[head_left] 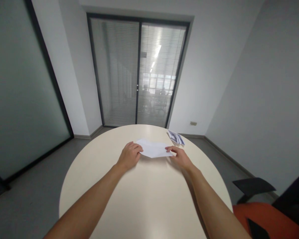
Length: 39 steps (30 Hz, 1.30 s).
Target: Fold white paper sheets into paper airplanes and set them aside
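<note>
A white sheet of paper (153, 149), creased or folded along its middle, is stretched between my two hands over the round table. My left hand (129, 155) grips its left end, fingers closed and thumb side toward the paper. At the right end, my right hand (179, 156) pinches the sheet between thumb and fingers. The paper's near edge casts a shadow on the tabletop, so it is slightly raised there. Beyond my right hand lies a printed leaflet or stack of pictures (175, 137), close to the table's far right edge.
The cream round table (144, 202) fills the middle. An orange-seated chair (266, 217) with a black armrest (254, 186) stands at the right. Behind the table is a glazed door with blinds (137, 73); a frosted glass panel (22, 89) is on the left.
</note>
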{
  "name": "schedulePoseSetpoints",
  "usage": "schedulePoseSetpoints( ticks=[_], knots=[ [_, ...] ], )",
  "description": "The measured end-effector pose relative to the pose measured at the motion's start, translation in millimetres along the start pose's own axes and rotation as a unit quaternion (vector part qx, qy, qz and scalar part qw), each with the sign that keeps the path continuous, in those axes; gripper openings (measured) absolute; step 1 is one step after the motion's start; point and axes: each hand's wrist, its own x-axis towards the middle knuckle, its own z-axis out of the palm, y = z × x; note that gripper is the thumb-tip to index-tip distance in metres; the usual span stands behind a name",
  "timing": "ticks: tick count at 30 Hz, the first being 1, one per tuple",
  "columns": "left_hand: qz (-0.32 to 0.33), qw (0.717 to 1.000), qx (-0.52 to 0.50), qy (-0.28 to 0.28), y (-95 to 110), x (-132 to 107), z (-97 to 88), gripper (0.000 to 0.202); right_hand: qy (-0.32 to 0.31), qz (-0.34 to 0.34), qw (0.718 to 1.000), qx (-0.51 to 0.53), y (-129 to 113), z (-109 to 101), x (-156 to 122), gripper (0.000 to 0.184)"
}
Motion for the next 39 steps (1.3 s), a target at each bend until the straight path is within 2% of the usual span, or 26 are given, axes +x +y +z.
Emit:
schedulePoseSetpoints(
  ticks=[6, 10, 14, 18, 21, 22, 23, 25, 28, 31, 33, 39],
  knots=[
    [0.01, 0.993, -0.012, -0.114, 10, -3, -6.8, 0.021, -0.041, 0.065, 0.996, -0.039, 0, -3, -2, 0.03],
    [0.024, 0.982, -0.055, -0.181, 15, -5, -7.8, 0.023, -0.06, 0.066, 0.995, -0.051, -2, -4, -3, 0.032],
    [0.001, 0.982, -0.057, -0.179, 15, -4, -5.8, 0.032, -0.073, 0.075, 0.993, -0.047, 1, -1, -2, 0.029],
    [-0.027, 0.985, -0.055, -0.163, 12, -3, -0.6, 0.036, -0.071, 0.074, 0.989, -0.11, 0, 4, -1, 0.027],
    [-0.018, 0.988, -0.073, -0.137, 8, -5, 6.5, 0.031, -0.063, 0.032, 0.985, -0.158, -10, 11, 3, 0.027],
    [-0.011, 0.988, -0.075, -0.134, 7, -7, 9.5, 0.034, -0.063, 0.007, 0.984, -0.167, -15, 14, 4, 0.026],
    [-0.005, 0.987, -0.073, -0.14, 6, -9, 12.7, 0.043, -0.069, -0.022, 0.982, -0.172, -20, 18, 5, 0.027],
    [-0.009, 0.98, -0.06, -0.188, 5, -13, 18.5, 0.061, -0.081, -0.066, 0.981, -0.166, -31, 29, 5, 0.03],
    [-0.035, 0.964, -0.048, -0.258, 5, -17, 23.3, 0.069, -0.118, -0.091, 0.978, -0.145, -41, 48, 2, 0.045],
    [-0.038, 0.959, -0.042, -0.279, 9, -15, 21.8, 0.066, -0.193, -0.062, 0.968, -0.149, -42, 63, -4, 0.06],
    [-0.045, 0.958, -0.035, -0.281, 12, -13, 19.1, 0.064, -0.216, -0.026, 0.963, -0.159, -37, 66, -6, 0.065],
    [-0.062, 0.958, -0.019, -0.28, 15, -12, 16.3, 0.062, -0.198, 0.057, 0.956, -0.209, -22, 54, -5, 0.072]
  ],
)
